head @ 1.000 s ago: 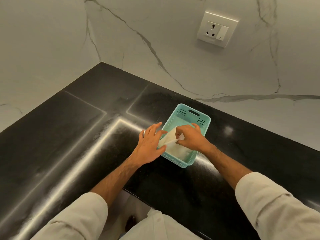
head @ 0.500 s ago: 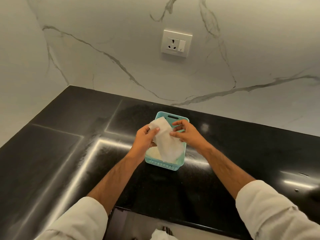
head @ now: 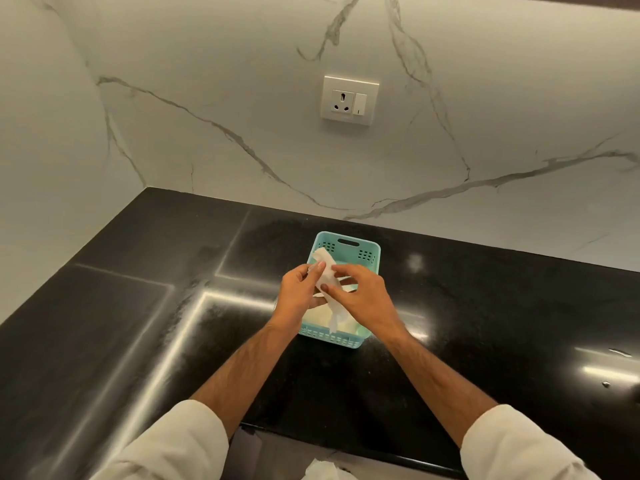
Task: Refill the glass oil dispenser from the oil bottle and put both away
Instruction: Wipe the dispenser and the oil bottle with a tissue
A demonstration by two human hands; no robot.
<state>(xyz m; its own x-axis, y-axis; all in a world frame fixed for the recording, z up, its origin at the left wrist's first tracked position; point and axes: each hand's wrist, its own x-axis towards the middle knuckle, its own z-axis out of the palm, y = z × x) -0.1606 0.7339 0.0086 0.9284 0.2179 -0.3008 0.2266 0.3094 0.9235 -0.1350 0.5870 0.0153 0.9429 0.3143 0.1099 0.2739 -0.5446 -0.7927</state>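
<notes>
Neither the oil bottle nor the glass dispenser is in view. My left hand (head: 300,293) and my right hand (head: 363,299) are together above a small teal plastic basket (head: 349,247) on the black countertop (head: 138,323). Between them they hold a white paper tissue (head: 325,271), crumpled lengthwise. My left hand pinches its upper part and my right hand's thumb and fingers curl round its middle. The tissue's lower end hangs down into the basket. More white tissues (head: 318,315) lie inside the basket, partly hidden by my hands.
A marble wall with a white socket and switch plate (head: 349,99) rises behind the counter. The counter runs into a corner at the left. A few droplets (head: 620,353) shine on the counter at the far right. The counter's front edge is just below my forearms.
The tissue was lifted out of the basket, held spread between both hands, and is now bunched narrower as the hands came closer together. The view has tilted upward.
</notes>
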